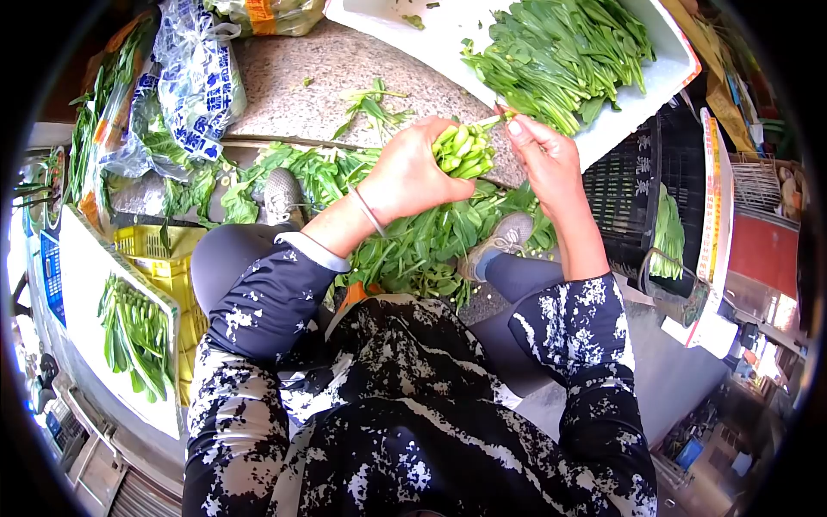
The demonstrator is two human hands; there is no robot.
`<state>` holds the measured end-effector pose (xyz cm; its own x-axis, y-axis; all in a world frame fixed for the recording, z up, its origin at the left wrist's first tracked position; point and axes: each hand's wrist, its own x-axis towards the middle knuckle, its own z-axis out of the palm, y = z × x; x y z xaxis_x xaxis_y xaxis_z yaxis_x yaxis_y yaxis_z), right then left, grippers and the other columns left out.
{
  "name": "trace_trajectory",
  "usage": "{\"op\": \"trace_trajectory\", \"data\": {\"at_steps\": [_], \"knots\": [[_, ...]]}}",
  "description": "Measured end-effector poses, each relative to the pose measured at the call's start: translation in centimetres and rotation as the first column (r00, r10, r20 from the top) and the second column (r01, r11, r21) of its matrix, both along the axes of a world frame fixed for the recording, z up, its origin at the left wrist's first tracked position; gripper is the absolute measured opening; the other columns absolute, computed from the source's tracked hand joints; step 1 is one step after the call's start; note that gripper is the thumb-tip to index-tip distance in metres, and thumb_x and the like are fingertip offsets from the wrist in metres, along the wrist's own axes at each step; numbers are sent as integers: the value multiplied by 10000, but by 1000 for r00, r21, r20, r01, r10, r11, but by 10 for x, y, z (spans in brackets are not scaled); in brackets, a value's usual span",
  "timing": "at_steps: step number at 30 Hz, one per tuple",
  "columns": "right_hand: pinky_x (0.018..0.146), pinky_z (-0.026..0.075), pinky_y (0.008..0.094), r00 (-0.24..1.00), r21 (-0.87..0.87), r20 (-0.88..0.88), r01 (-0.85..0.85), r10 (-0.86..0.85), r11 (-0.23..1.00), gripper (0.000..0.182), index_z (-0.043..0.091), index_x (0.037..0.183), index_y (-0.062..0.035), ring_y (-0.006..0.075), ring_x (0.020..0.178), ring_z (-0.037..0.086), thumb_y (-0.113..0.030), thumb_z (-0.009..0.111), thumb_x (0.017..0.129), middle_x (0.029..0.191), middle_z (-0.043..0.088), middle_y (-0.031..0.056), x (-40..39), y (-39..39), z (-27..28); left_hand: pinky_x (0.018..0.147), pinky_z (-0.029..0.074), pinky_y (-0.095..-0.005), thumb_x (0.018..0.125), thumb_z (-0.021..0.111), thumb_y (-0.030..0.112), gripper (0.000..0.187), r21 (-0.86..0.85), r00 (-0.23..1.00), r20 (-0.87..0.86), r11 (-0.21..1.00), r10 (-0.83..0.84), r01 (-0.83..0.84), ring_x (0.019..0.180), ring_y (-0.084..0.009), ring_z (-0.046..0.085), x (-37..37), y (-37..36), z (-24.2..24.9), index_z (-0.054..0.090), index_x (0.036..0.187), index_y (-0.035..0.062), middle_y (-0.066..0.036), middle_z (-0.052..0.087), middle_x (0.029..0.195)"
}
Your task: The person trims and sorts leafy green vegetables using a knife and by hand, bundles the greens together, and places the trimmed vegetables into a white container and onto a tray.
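My left hand [405,177] is wrapped round a bunch of green vegetable stalks [465,152], their cut ends facing right. Close beside it, my right hand [551,159] pinches a thin green stalk [493,121] between thumb and fingers. A small dark tip shows by those fingers, too small to name. Beyond my right hand, a heap of leafy greens [573,56] fills part of a white foam box [448,39]. Under my hands, loose leaves [405,250] lie piled on the ground between my shoes.
A stone ledge [293,82] holds a few stray leaves [375,108]. Plastic bags of vegetables [194,82] stand at the upper left. On the left, a white foam box [86,345] with greens sits by a yellow crate [164,250]. A black crate [620,185] stands at right.
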<state>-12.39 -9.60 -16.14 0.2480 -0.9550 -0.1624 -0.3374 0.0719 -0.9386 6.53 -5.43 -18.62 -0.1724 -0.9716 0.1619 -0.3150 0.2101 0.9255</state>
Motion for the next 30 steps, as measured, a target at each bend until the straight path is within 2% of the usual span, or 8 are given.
{"op": "trace_trajectory", "data": {"at_steps": [5, 8, 9, 12, 15, 20, 24, 30], "knots": [[465, 244, 158, 985, 66, 37, 167, -170, 984, 353, 550, 1147, -35, 15, 541, 328, -234, 570, 857, 649, 412, -78, 4, 1, 10, 679, 476, -263, 609, 724, 139, 358, 45, 999, -20, 998, -49, 50, 700, -127, 565, 3, 1, 3, 540, 891, 17, -59, 585, 767], [451, 244, 154, 994, 5, 80, 68, -68, 998, 375, 532, 1143, -8, 12, 527, 335, -207, 598, 833, 656, 430, -81, 9, 3, 5, 676, 490, -262, 604, 718, 138, 341, 184, 992, -75, 976, -102, 115, 705, -134, 577, 2, 0, 8, 555, 883, 31, -52, 595, 783], [499, 328, 172, 991, 91, 106, 70, -80, 993, 301, 582, 1047, 10, 17, 584, 411, -162, 623, 803, 715, 528, -48, 7, 3, 9, 661, 494, -314, 569, 711, 231, 347, 204, 975, -190, 967, -113, 152, 695, -209, 605, 2, 0, 8, 592, 833, 40, -106, 614, 758], [467, 282, 158, 995, 157, 32, 88, -94, 984, 167, 599, 930, -15, 9, 537, 372, -136, 600, 814, 690, 509, -62, -5, -1, 7, 636, 497, -349, 526, 712, 331, 391, 162, 981, -140, 975, -131, 153, 654, -247, 605, -5, -3, -2, 614, 790, 60, -119, 616, 707], [557, 362, 162, 988, 29, -87, 133, -130, 991, 223, 572, 988, 2, 38, 659, 466, -168, 581, 845, 796, 562, -10, -19, -12, -6, 624, 490, -336, 472, 725, 264, 387, 79, 973, -218, 992, -78, 97, 623, -237, 588, -8, -4, -9, 612, 780, 60, -116, 612, 689], [634, 376, 183, 920, -324, -391, -175, 37, 930, 181, 565, 913, 3, 51, 703, 448, -170, 566, 858, 804, 546, -15, -42, -29, -11, 638, 487, -312, 461, 734, 222, 366, 135, 956, -293, 990, -8, 50, 654, -219, 603, -6, -9, -11, 615, 767, 62, -91, 633, 722], [481, 264, 174, 965, -130, -197, -199, 172, 971, 149, 551, 843, -36, 21, 561, 346, -183, 571, 856, 686, 466, -62, -16, -11, 2, 685, 486, -317, 456, 746, 244, 422, 138, 971, -237, 988, -38, 73, 704, -230, 610, -2, -10, -11, 614, 813, 61, -97, 640, 764], [480, 266, 164, 990, -31, -35, -141, 140, 989, 165, 568, 910, -24, 23, 556, 367, -180, 574, 856, 692, 493, -50, -4, -11, -7, 712, 479, -308, 449, 755, 229, 499, 194, 950, -309, 974, -48, 113, 762, -231, 606, -3, -10, -13, 590, 875, 29, -111, 634, 815]]}}
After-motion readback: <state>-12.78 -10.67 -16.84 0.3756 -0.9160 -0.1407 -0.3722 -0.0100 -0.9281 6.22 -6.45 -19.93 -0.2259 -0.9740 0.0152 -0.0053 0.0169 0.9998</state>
